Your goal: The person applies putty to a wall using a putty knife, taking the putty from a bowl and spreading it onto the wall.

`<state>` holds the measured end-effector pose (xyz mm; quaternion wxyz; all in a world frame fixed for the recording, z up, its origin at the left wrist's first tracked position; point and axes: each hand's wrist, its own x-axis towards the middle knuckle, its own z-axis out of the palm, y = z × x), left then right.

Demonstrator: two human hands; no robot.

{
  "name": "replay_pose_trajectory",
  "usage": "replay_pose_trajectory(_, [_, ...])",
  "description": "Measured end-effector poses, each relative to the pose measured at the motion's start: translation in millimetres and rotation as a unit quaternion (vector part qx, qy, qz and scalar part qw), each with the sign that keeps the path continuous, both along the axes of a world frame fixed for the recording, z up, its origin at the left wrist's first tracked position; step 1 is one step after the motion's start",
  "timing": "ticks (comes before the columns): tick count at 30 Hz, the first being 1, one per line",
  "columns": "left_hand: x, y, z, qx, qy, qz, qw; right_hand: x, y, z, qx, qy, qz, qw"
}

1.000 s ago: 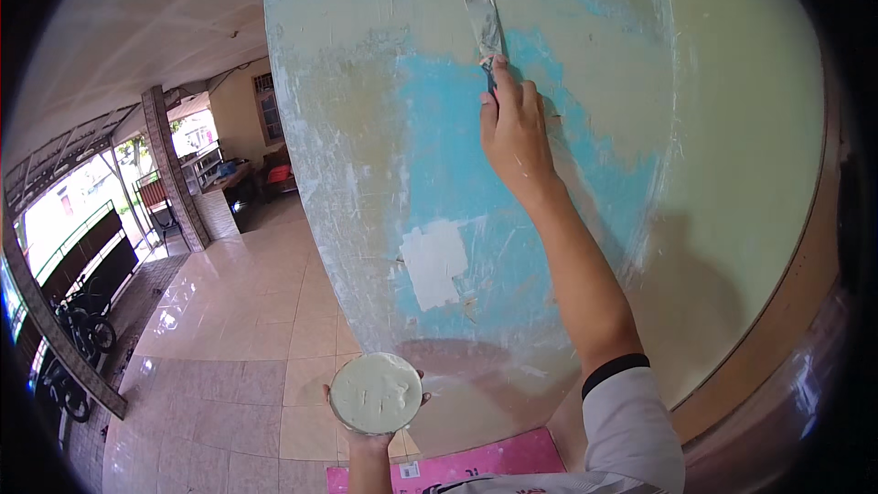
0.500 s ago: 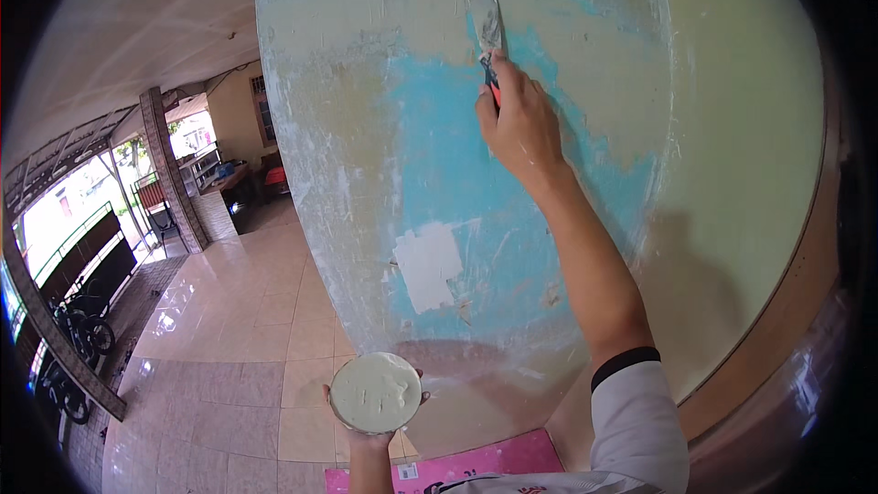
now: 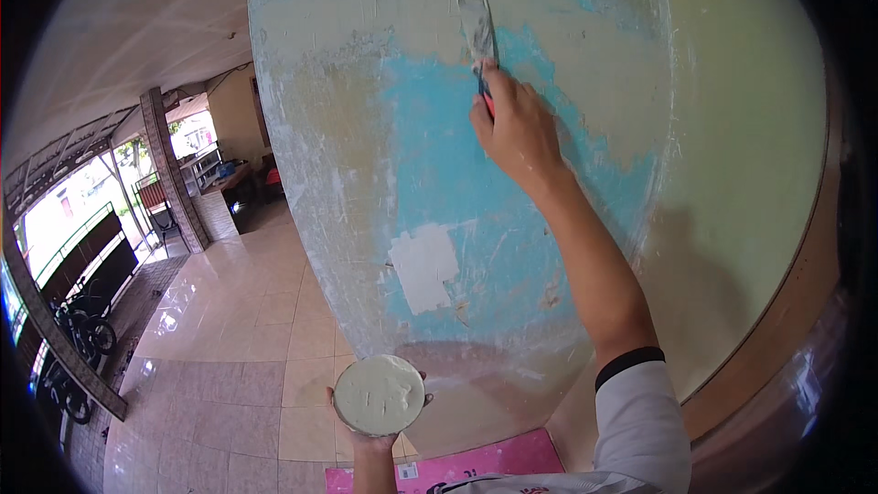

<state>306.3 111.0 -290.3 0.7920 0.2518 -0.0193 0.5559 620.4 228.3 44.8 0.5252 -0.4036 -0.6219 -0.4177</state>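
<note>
Head view, looking at a wide wall pillar (image 3: 366,128) with patchy blue paint and pale filler. The right hand (image 3: 514,128) is raised high, fingers closed around the red and blue handle of a putty knife (image 3: 478,32). Its flat metal blade is smeared with pale putty and lies against the wall, pointing up, at the upper edge of the blue patch. Low and near, the left hand (image 3: 375,434) cups a round container of putty (image 3: 379,394) from beneath, its surface pale greenish-white and lumpy. A white square patch (image 3: 423,267) sits on the wall above it. A pink sheet (image 3: 476,468) lies at the pillar's foot. Tiled floor (image 3: 229,329) stretches left.
</note>
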Motion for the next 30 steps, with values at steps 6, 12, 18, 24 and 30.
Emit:
replay_pose_trajectory(6, [-2.8, -0.9, -14.9, -0.065, -0.1, -0.013, 0.993, 3.8, -9.1, -35.5, -0.005, -0.007, 0.035, 0.999])
replay_pose_trajectory(12, [3.0, 0.0, -11.7, -0.058, -0.098, -0.023, 0.993, 0.1, -0.9, 15.1, 0.002, 0.008, 0.015, 1.0])
replay_pose_trajectory(18, [-0.6, -7.6, -14.2, -0.041, -0.034, 0.023, 0.998, 5.0, -3.4, -55.2, -0.016, -0.013, 0.033, 0.999])
replay_pose_trajectory(24, [5.9, -9.3, -8.1, -0.15, -0.145, -0.007, 0.978, -3.3, -6.9, 3.1, 0.042, 0.011, 0.049, 0.998])
replay_pose_trajectory(30, [2.4, -4.6, -22.6, -0.054, -0.029, 0.031, 0.998, -6.3, 0.4, -32.6, -0.025, -0.018, 0.021, 0.999])
